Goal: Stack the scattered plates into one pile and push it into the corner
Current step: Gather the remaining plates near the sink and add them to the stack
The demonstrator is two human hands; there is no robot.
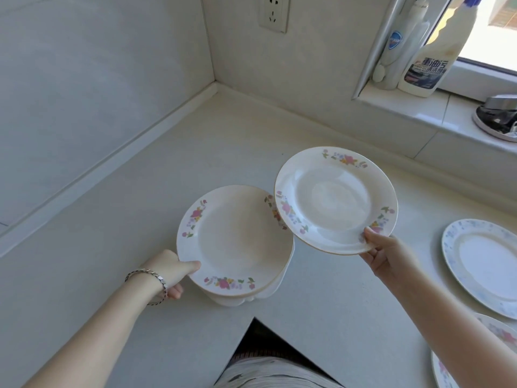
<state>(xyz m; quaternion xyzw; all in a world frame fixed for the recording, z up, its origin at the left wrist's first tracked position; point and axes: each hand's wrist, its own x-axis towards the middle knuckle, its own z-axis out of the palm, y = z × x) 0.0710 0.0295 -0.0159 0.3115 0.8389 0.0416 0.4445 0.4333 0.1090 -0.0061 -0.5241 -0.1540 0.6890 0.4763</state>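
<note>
Grips with the left hand (170, 271) the near-left rim of the pile (235, 239) of plates over the middle of the counter (126, 225), thumb on top, fingers curled beneath; pinches with the right hand (389, 256) the near edge of a single floral plate (333, 200), tilted in the air, overlapping the pile's right edge; well apart from the wall corner (215, 86); further right, lying flat, a blue-patterned plate (484, 264) and a second floral plate (500, 336).
</note>
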